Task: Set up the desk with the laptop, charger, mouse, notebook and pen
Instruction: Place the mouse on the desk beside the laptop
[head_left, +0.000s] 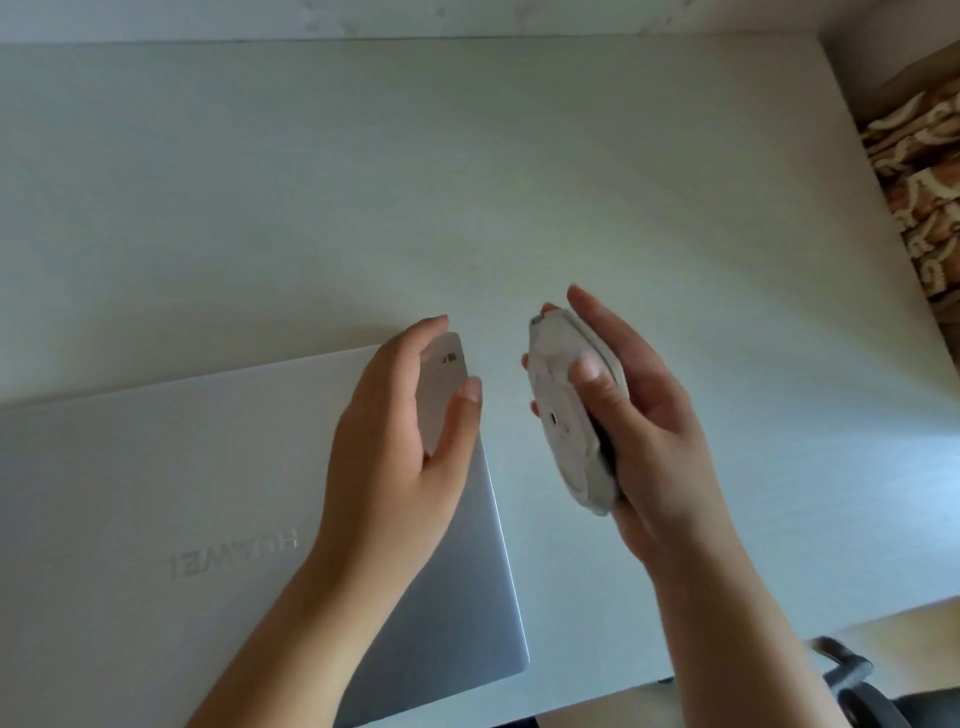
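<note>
So the mouse (563, 410) is a pale grey, kinda scuffed-looking one, and it's flipped on its side so you see the underside with the little dark sensor hole. The right hand (639, 415) is wrapped around it, thumb pressed on the bottom, holding it up off the counter (467, 182) just right of the laptop's far right corner. The laptop (208, 493) is silver, lid closed, logo on top reading upside down from here, sitting at the near left part of the counter. The left hand (400, 431) hovers over that far right corner, fingers loosely curled, not gripping anything. Patterned fabric (924, 171) past the counter's right edge, and a dark chair part (852, 680) near the front edge
</note>
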